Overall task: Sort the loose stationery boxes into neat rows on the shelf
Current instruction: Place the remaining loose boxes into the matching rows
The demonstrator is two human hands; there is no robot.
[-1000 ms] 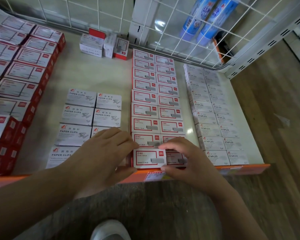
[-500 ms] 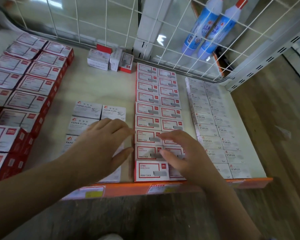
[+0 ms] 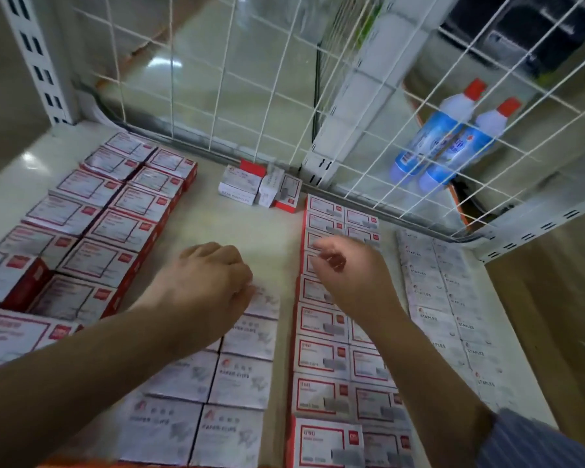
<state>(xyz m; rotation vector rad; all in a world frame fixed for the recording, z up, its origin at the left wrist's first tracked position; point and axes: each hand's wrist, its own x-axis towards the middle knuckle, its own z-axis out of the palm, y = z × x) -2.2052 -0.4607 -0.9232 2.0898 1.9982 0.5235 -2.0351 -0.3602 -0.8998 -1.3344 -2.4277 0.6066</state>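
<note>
Hands, two: left hand (image 3: 210,282) curled, grip unclear, right hand (image 3: 345,271) loosely open above red-edged boxes (image 3: 320,361). Two bottles (image 3: 446,143) behind mesh; arms hide several paper-clip boxes (image 3: 240,383).

Two blue bottles (image 3: 444,138) behind wire grid (image 3: 267,92)

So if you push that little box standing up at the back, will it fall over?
Probably, yes. The upright box looks narrow and stands on a small face, so a nudge near its top may tip it. It looks like stiff card, so it likely won't bend.

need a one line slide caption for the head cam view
Two hands, left and right, reach over rows of paper clip boxes and red-edged boxes toward loose boxes by the wire grid.
</note>
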